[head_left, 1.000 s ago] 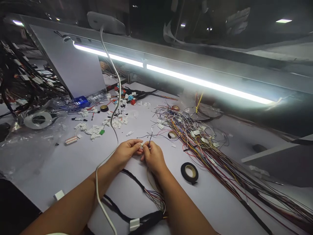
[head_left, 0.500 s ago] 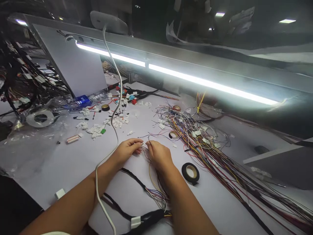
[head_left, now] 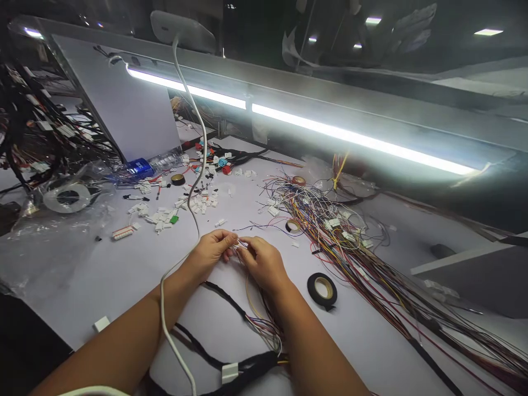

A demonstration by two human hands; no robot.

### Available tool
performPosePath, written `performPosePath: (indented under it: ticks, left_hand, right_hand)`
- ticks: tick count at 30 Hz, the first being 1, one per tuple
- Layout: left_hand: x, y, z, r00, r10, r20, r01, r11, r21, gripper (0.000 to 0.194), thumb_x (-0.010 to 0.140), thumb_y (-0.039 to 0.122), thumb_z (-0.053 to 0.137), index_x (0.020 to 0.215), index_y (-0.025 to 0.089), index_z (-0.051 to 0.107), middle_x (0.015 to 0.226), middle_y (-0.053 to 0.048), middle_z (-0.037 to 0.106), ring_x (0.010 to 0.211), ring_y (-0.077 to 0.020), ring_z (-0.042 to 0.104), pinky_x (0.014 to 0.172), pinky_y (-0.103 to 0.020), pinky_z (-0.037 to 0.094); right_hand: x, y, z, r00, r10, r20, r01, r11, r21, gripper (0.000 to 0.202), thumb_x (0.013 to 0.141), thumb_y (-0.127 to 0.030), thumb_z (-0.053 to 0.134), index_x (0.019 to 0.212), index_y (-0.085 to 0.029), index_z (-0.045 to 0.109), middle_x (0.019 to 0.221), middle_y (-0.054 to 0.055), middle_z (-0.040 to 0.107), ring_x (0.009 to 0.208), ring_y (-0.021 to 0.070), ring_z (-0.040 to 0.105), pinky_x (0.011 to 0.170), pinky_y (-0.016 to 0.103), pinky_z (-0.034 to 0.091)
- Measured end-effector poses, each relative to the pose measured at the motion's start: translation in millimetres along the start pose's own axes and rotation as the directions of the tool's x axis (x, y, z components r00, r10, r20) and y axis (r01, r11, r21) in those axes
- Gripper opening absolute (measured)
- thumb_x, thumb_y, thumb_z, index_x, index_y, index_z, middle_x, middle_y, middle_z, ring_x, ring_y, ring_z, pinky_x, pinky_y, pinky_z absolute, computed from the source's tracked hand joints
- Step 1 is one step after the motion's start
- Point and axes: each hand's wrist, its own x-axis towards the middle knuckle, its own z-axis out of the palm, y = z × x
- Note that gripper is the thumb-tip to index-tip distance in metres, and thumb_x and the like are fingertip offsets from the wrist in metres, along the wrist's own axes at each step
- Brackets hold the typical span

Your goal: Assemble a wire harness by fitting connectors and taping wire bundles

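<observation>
My left hand [head_left: 214,247] is closed in a pinch on a small white connector, mostly covered by the fingers. Beside it, my right hand [head_left: 264,261] pinches a thin wire, its fingertips meeting those of the left. Several thin wires [head_left: 248,286] hang from under the right hand and run down to a black-wrapped wire harness [head_left: 256,368] between my forearms. Just beyond the fingers, loose wire ends [head_left: 251,226] lie on the white table [head_left: 136,275]. A white connector [head_left: 220,223] rests on the table ahead of my left hand.
A roll of black tape [head_left: 322,290] lies right of my forearm. A thick wire bundle [head_left: 350,258] crosses the right side. Loose white connectors [head_left: 160,220] are scattered at left, near a plastic bag [head_left: 53,253]. A white cable [head_left: 202,132] hangs across my left forearm, below a lamp [head_left: 350,137].
My right hand has shifted left and its fingertips have come against the left hand's. The wire end that stood above the right fingers is now lowered between the hands.
</observation>
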Motion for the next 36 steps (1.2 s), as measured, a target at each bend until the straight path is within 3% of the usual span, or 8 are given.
performPosePath:
  ticks: [4,8,11,14,18,22,29,36]
  left_hand:
    - [0,-3,-1.2,1.000,0.007,0.008,-0.007,0.999,0.037,0.032,0.074,0.046,0.071,0.078,0.015,0.066,0.057,0.003,0.058,0.051,-0.0094,0.050,0.051,-0.021,0.039]
    - [-1,-1,0.5,1.000,-0.007,0.028,0.006,1.000,0.015,0.029,0.073,0.042,0.074,0.078,0.014,0.068,0.059,0.002,0.061,0.052,-0.0087,0.052,0.051,-0.020,0.041]
    - [-3,2,2.7,0.994,-0.078,0.081,0.090,0.984,-0.156,0.026,0.075,0.036,0.074,0.089,0.013,0.071,0.076,-0.003,0.068,0.065,-0.0106,0.060,0.063,-0.021,0.049]
    - [-3,2,2.6,0.983,-0.156,0.098,0.179,0.935,-0.306,0.025,0.077,0.020,0.073,0.101,0.014,0.069,0.086,-0.006,0.071,0.078,-0.0127,0.066,0.078,-0.023,0.053]
    - [-1,3,-1.6,0.983,-0.171,0.072,0.185,0.904,-0.384,0.022,0.078,0.008,0.069,0.099,0.013,0.066,0.082,-0.005,0.070,0.070,-0.0108,0.066,0.071,-0.021,0.055]
    - [0,7,-4.8,0.972,-0.201,0.121,0.234,0.880,-0.413,0.017,0.081,0.009,0.066,0.098,0.010,0.066,0.080,-0.007,0.069,0.068,-0.0108,0.066,0.066,-0.020,0.056]
    - [-4,12,-2.3,0.965,-0.220,0.139,0.258,0.878,-0.403,0.014,0.083,0.009,0.064,0.097,0.010,0.066,0.084,-0.007,0.071,0.073,-0.0119,0.068,0.070,-0.021,0.057]
    - [-4,9,-1.4,0.969,-0.201,0.144,0.241,0.900,-0.363,0.017,0.079,0.011,0.070,0.095,0.012,0.066,0.088,-0.007,0.072,0.079,-0.0138,0.069,0.072,-0.021,0.057]
  right_hand:
    - [3,2,6,0.991,0.060,-0.119,-0.024,0.959,0.283,0.017,0.088,-0.029,0.056,0.094,-0.021,0.069,0.083,0.002,0.065,0.077,0.0149,0.059,0.071,0.025,0.045]
    - [7,4,9,0.972,0.200,-0.123,-0.122,0.877,0.464,0.014,0.086,-0.029,0.058,0.085,-0.020,0.069,0.083,0.002,0.065,0.078,0.0156,0.060,0.071,0.026,0.046]
    - [7,1,4,0.968,0.202,-0.150,-0.120,0.895,0.431,0.011,0.084,-0.027,0.060,0.082,-0.020,0.068,0.079,0.001,0.064,0.077,0.0159,0.060,0.072,0.027,0.046]
    - [5,-5,-2,0.967,0.105,-0.233,-0.011,0.927,0.376,0.007,0.084,-0.024,0.060,0.081,-0.021,0.066,0.079,0.001,0.063,0.077,0.0151,0.059,0.073,0.026,0.046]
    - [2,-7,-1,0.978,-0.051,-0.204,0.104,0.961,0.258,0.007,0.086,-0.022,0.059,0.083,-0.021,0.066,0.080,0.001,0.065,0.074,0.0146,0.059,0.069,0.025,0.046]
    - [0,-2,5,0.984,-0.032,-0.176,0.058,0.988,0.143,0.009,0.088,-0.022,0.056,0.089,-0.020,0.065,0.084,0.003,0.067,0.074,0.0150,0.061,0.069,0.026,0.047]
    - [-1,-3,4,0.982,0.070,-0.174,-0.036,0.981,0.191,0.011,0.091,-0.025,0.053,0.088,-0.020,0.062,0.080,0.000,0.065,0.064,0.0124,0.063,0.066,0.024,0.048]
    - [-1,-3,4,0.981,-0.050,-0.187,0.063,0.996,0.067,0.013,0.091,-0.020,0.050,0.090,-0.020,0.062,0.084,0.003,0.067,0.077,0.0153,0.063,0.072,0.025,0.047]
